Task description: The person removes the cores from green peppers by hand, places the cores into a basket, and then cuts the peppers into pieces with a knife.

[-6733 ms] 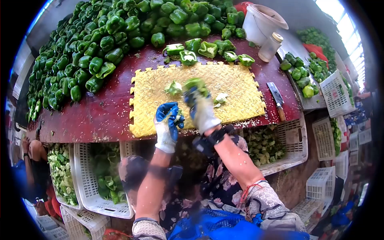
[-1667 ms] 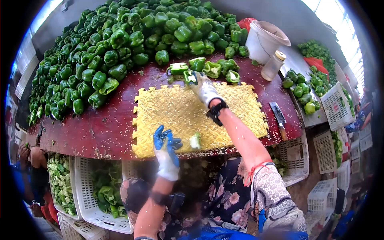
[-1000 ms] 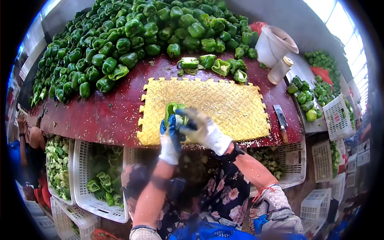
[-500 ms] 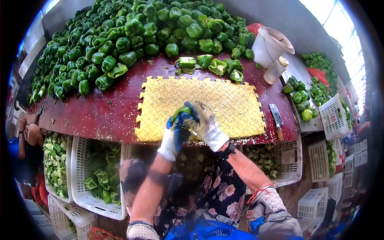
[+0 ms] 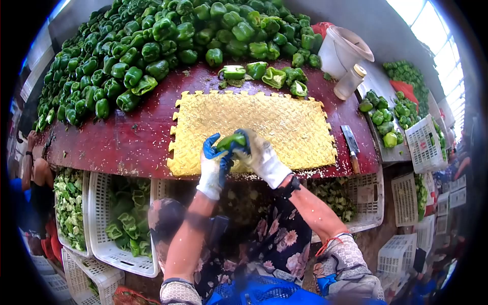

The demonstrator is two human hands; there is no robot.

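A green bell pepper (image 5: 232, 142) is between my two gloved hands, above the near part of the yellow foam mat (image 5: 203, 114). My right hand (image 5: 260, 156), in a white and blue glove, grips its right side. From the left and below, my left hand (image 5: 213, 163) is curled around the pepper, with one blue fingertip lifted off to the side. My fingers hide part of the pepper. Beyond the mat lie a cut pepper (image 5: 234, 72) and an opened one (image 5: 274, 78). A knife (image 5: 349, 145) with a wooden handle rests right of the mat.
A large heap of bell peppers (image 5: 137, 51) covers the back of the red table (image 5: 117, 145). A white bucket (image 5: 335, 53) and a jar (image 5: 349, 84) stand at the back right. Below the front edge are crates, one with pepper pieces (image 5: 129, 229). Another person's arm (image 5: 28, 162) shows at far left.
The pepper has been turned and more of it shows now. My left hand's fingers have loosened and spread somewhat, while my right hand keeps its grip. The view has shifted slightly.
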